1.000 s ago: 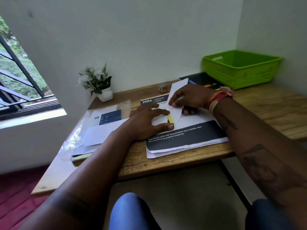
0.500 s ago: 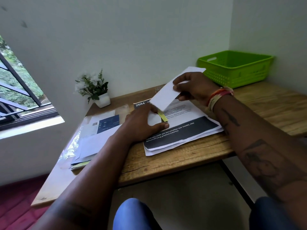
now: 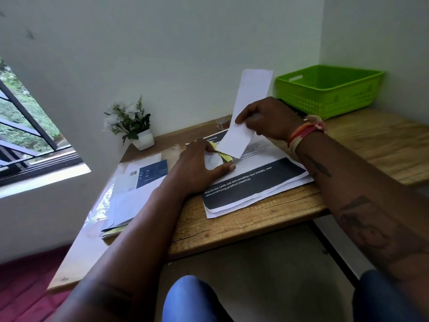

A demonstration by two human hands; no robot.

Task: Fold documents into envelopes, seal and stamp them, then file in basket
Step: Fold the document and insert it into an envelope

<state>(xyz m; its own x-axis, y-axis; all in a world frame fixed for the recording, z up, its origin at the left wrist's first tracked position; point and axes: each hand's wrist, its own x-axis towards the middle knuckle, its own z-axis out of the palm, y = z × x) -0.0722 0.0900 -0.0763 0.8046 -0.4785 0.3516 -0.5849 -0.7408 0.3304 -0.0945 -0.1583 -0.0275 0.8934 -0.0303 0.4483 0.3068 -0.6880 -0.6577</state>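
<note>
The right hand (image 3: 264, 119) pinches a white envelope (image 3: 246, 112) by its long edge, holding it nearly upright over the printed sheets (image 3: 257, 182) on the counter (image 3: 232, 228). The left hand (image 3: 199, 166) lies with fingers fairly straight, pressing a yellow strip (image 3: 224, 155) (likely the seal's peel-off liner) onto the sheets. The envelope looks light and limp, so an edge pinch near the middle suits it. The basket (image 3: 329, 89) sits behind.

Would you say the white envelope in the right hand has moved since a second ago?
Yes. The right hand has lifted the envelope off the papers to stand nearly upright, its top edge now level with the green basket rim.
</note>
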